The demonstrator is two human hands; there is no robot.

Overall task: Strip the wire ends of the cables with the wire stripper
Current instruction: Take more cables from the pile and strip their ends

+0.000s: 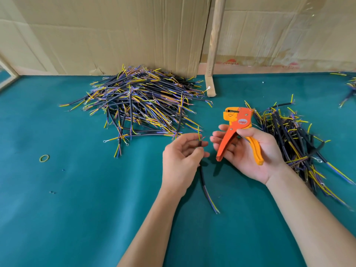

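Note:
My left hand [181,157] pinches a short black cable [204,185] near its upper end, where thin yellow-green and purple wires stick up. The cable's lower part hangs down to the green table with coloured wires at its tip. My right hand [248,151] holds an orange wire stripper [236,128] by its handles, jaws pointing up and left, handles spread. The stripper's jaws are a little to the right of the cable's end and do not touch it.
A large heap of black cables [138,101] with yellow and purple wire ends lies at the back centre. A second heap [294,139] lies right of my right hand. A yellow rubber band [44,158] lies at the left. Cardboard sheets and a wooden post [213,45] stand behind.

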